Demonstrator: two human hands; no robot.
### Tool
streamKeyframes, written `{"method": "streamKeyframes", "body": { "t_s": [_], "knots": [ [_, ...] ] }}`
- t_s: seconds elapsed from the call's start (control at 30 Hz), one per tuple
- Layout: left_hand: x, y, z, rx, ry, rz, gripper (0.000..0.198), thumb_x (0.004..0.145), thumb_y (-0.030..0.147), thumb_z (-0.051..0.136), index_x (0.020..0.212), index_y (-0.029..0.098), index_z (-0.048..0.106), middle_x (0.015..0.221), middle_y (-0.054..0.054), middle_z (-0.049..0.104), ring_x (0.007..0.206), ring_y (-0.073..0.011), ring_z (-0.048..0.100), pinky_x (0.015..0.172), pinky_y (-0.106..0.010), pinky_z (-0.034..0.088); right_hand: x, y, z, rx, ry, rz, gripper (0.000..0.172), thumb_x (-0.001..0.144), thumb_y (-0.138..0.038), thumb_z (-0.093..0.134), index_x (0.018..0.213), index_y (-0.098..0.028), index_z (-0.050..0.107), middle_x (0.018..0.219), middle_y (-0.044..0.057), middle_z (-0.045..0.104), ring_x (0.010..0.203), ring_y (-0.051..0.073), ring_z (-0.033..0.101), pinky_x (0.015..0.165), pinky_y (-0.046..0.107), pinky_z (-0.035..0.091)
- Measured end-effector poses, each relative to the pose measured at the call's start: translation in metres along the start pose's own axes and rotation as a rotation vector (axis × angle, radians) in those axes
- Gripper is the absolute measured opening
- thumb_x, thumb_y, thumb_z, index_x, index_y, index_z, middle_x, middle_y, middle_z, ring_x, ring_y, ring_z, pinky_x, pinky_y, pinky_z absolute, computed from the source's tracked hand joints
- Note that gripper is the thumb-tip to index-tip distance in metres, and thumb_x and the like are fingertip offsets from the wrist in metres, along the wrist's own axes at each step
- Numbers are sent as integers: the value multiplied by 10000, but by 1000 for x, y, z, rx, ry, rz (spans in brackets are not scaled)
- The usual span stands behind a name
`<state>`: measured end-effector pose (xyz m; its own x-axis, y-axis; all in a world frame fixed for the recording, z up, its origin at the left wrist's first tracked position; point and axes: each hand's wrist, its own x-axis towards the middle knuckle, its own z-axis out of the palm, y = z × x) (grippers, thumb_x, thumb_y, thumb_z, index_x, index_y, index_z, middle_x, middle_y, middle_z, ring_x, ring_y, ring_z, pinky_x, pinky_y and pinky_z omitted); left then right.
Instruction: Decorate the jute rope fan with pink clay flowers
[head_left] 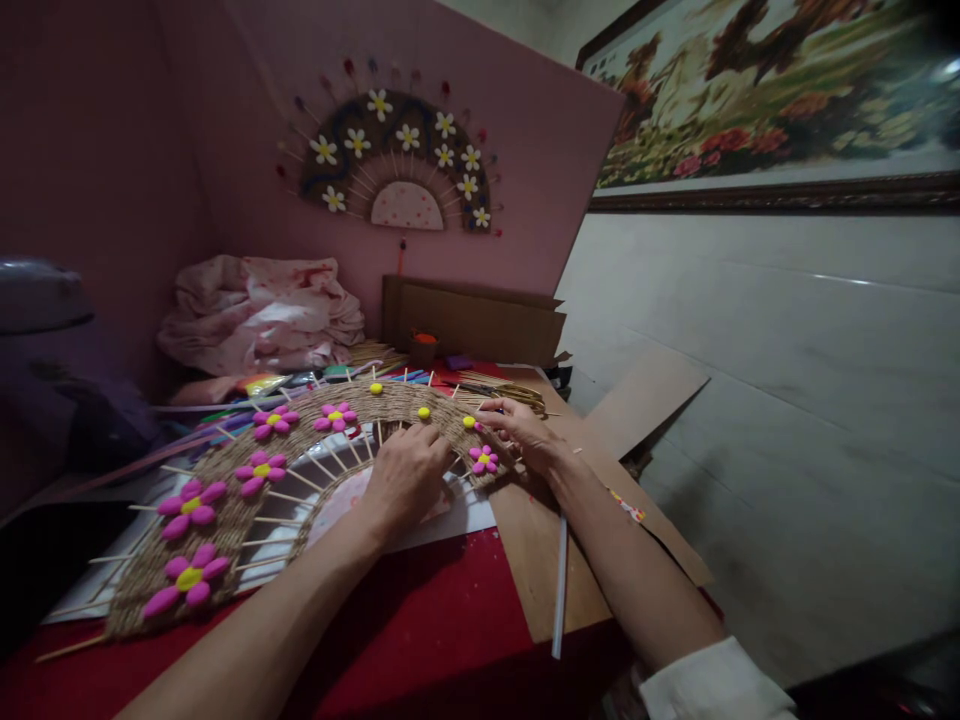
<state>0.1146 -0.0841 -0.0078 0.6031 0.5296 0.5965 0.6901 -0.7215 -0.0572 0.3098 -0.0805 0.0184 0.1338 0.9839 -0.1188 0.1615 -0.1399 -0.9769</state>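
Note:
A half-round woven twine fan on thin wooden sticks lies across the table. Pink flowers with yellow centres decorate it, and several bare yellow dots sit along its upper band. My left hand is closed, its curled fingers gripping the fan's inner edge near the sticks; the fingertips are hidden. At the right end, my right hand bends over the band, finger and thumb pinched at a small pink clay petal beside a yellow dot. Just below that hand is a finished pink flower.
Red cloth covers the table, with cardboard and a pale strip at right. Behind the fan are crumpled pink fabric, bundled sticks and a cardboard box. A flowered fan hangs on the pink wall.

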Motion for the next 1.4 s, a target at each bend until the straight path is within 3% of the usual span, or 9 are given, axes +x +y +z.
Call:
{"method": "streamKeyframes", "body": {
  "t_s": [0.37,0.7,0.87,1.03,1.4],
  "knots": [
    [1,1,-2,4,-24,-5,172,860,179,507,731,164,620,756,-58,611,747,-211,551,642,-334,397,8,10,3,127,-64,-94,443,568,-268,798,919,-187,539,691,-4,623,590,121,560,516,236,389],
    [0,1,0,19,-4,4,163,852,158,506,730,161,615,752,-57,613,732,-207,549,637,-334,398,8,10,5,133,-46,-87,423,589,-254,783,917,-181,526,684,0,619,567,113,546,497,233,386],
    [0,0,0,8,-6,3,167,853,165,506,725,164,613,745,-57,612,731,-208,548,638,-335,395,5,6,-3,64,-78,-42,396,652,-405,738,936,-191,564,725,-8,603,524,78,480,437,197,288],
    [0,1,0,3,-19,2,151,846,165,518,729,164,614,758,-58,616,738,-210,549,643,-337,398,8,9,-12,79,-178,-73,483,585,-268,788,1005,-197,561,712,-21,606,569,91,518,482,197,313],
    [1,0,0,12,-12,4,170,849,157,497,723,163,611,759,-58,622,737,-207,553,645,-336,401,7,6,-1,118,-138,-127,426,579,-244,783,929,-169,551,631,-42,566,555,91,515,509,213,363]
  ]
}}
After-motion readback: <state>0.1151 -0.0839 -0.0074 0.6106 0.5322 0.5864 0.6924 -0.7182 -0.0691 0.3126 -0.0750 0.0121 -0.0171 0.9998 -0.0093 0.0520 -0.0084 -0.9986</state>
